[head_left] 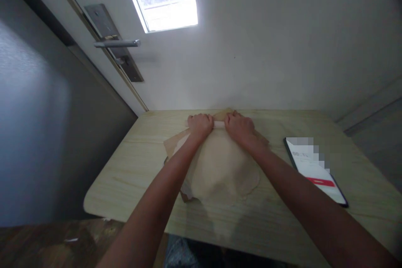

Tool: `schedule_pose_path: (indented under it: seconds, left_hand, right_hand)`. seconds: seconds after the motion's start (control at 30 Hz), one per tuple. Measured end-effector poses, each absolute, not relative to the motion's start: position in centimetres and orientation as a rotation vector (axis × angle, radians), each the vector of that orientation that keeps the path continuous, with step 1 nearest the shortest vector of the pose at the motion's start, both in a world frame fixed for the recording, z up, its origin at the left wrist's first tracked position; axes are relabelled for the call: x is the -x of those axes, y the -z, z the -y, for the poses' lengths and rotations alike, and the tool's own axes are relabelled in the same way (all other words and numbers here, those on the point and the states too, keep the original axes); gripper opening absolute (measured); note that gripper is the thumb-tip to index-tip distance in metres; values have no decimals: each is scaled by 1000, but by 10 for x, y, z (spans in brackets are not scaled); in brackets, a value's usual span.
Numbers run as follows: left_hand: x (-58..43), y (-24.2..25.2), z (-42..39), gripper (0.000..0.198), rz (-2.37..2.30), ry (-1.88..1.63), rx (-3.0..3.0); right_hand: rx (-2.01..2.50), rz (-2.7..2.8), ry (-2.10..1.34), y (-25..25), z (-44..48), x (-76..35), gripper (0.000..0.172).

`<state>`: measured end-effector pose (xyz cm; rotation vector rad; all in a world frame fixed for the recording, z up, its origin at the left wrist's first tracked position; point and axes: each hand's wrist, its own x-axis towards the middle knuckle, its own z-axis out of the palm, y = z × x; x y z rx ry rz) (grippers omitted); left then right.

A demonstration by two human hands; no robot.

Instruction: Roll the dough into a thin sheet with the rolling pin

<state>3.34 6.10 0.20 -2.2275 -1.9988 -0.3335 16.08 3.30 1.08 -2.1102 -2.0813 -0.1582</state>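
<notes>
The only lettering that can be partly read is on the phone (pixel 314 172) lying at about four o'clock from the middle of the view. Toward eleven o'clock on its screen stand grey digits (pixel 300 154) that look like "00:1", with a last digit too blurred to tell. Toward five o'clock, the screen's red bar (pixel 328 183) bears a pale mark, too small to read. Blocky blurring covers the screen's one o'clock side.
</notes>
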Motion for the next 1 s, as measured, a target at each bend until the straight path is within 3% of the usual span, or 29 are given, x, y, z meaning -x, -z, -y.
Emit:
schedule_pose_path:
  seconds: [0.63, 1.0]
  left_hand:
    - [-20, -5, -15, 37, 1873, 471, 2348]
    - [-28, -4, -36, 43, 1842, 386, 2360]
  right_hand:
    - [1895, 2149, 223, 0, 21, -158, 44]
    - [1905, 2185, 222, -7, 22, -161, 42]
